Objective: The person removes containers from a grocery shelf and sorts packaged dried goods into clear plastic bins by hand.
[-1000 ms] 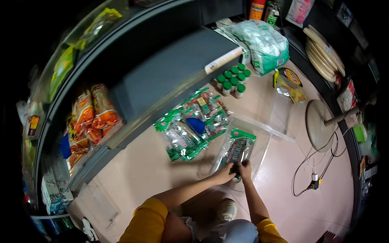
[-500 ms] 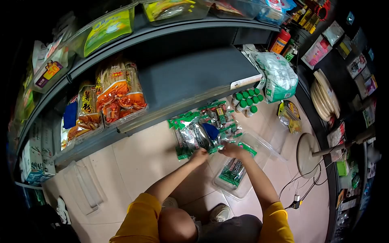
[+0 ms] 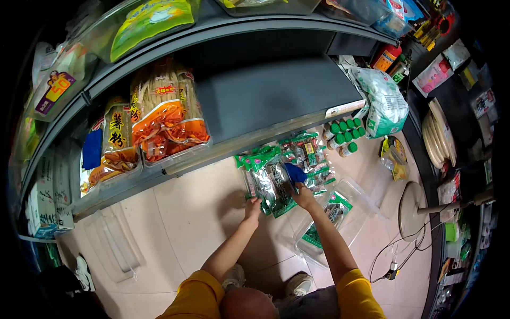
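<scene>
On the floor in front of me lies a spread of green-and-clear food packets (image 3: 265, 173). My left hand (image 3: 253, 208) is closed at their lower left corner, fingers bent against a green packet end. To the right, my right hand (image 3: 304, 196) is closed with its fingertips at the lower edge of a folded blue cloth (image 3: 295, 173) resting on the packets. What those fingers grip is hidden and I cannot tell. Below the right forearm stands a clear plastic bin (image 3: 359, 192) with more green packets (image 3: 337, 207) inside.
Several green-capped jars (image 3: 348, 150) stand by the shelf (image 3: 255, 95). Bags of dried noodles (image 3: 169, 114) sit on its left part, beside another blue cloth (image 3: 92, 150). A clear bin (image 3: 109, 250) lies at floor left. A round stand base (image 3: 409, 210) and cables (image 3: 392, 271) are at right.
My hands were close together at the packets' lower edge; now they are farther apart. The left has gone left, the right toward the blue cloth. The view has also shifted.
</scene>
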Demonstrator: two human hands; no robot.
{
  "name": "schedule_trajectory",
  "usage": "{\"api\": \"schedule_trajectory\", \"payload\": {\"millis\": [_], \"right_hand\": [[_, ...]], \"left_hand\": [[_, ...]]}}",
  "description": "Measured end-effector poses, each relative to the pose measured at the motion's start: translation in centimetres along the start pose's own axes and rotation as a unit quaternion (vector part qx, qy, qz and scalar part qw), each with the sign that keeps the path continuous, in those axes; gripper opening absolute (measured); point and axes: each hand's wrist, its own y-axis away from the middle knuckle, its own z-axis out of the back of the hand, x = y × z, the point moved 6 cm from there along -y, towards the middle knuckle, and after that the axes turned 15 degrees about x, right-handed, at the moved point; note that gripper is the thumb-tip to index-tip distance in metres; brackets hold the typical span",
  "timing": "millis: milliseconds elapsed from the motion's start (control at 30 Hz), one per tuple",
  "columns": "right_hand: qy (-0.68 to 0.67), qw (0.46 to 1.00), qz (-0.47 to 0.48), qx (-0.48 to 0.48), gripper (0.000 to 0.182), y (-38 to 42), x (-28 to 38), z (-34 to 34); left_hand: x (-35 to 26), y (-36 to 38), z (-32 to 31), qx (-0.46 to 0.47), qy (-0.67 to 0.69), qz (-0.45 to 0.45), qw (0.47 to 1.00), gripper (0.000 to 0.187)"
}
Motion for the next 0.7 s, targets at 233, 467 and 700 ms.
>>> {"api": "schedule_trajectory", "payload": {"millis": [233,467,700], "right_hand": [[-0.048,0.997,-0.034,-0.051,0.035,-0.9,-1.5,-0.6],[-0.081,0.996,-0.024,-0.031,0.045,-1.9,-2.8,-2.0],[-0.219,0.972,-0.045,0.074,0.049,-2.6,-4.0,-4.5]], "left_hand": [[0.3,-1.1,0.3,-0.034,0.0,-0.058,0.998,0.028],[-0.3,-1.0,-0.5,-0.016,-0.123,-0.129,0.984,0.028],[-0.3,-0.9,-1.8,0.041,-0.054,-0.051,0.996,0.021]]}}
